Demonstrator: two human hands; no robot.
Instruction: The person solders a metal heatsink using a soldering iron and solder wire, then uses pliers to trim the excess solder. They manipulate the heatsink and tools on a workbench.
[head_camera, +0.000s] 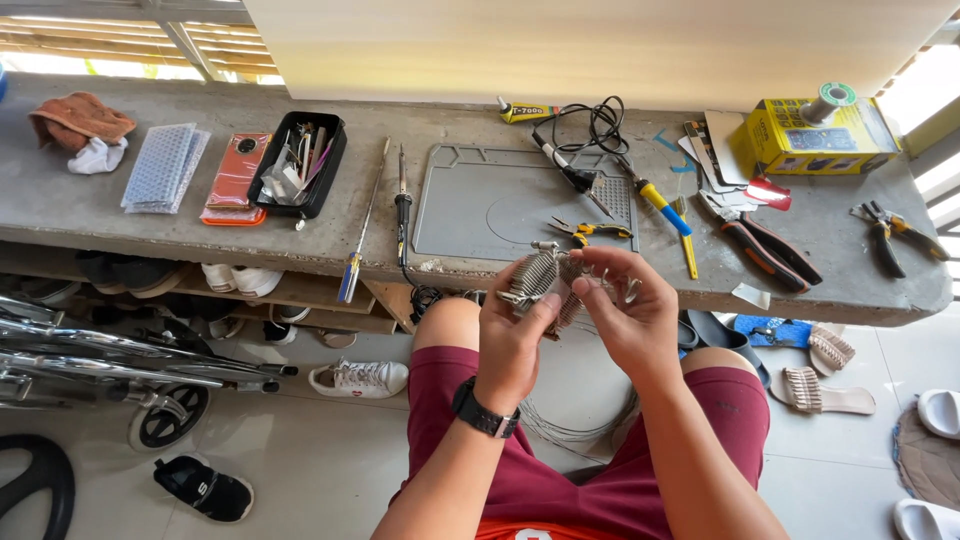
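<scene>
While both hands meet above the lap, the left hand (515, 330) pinches a coiled heating element (545, 285) and the right hand (630, 310) grips its other side, loose wire (575, 430) trailing below; it sits just in front of the bench (100, 210), near the grey mat (480, 205) and small pliers (590, 232)

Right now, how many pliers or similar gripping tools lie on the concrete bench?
3: small yellow-handled pliers on the grey mat, red-and-black pliers right of the mat, and dark pliers near the bench's right end. Others may hide in the black tray.
</scene>
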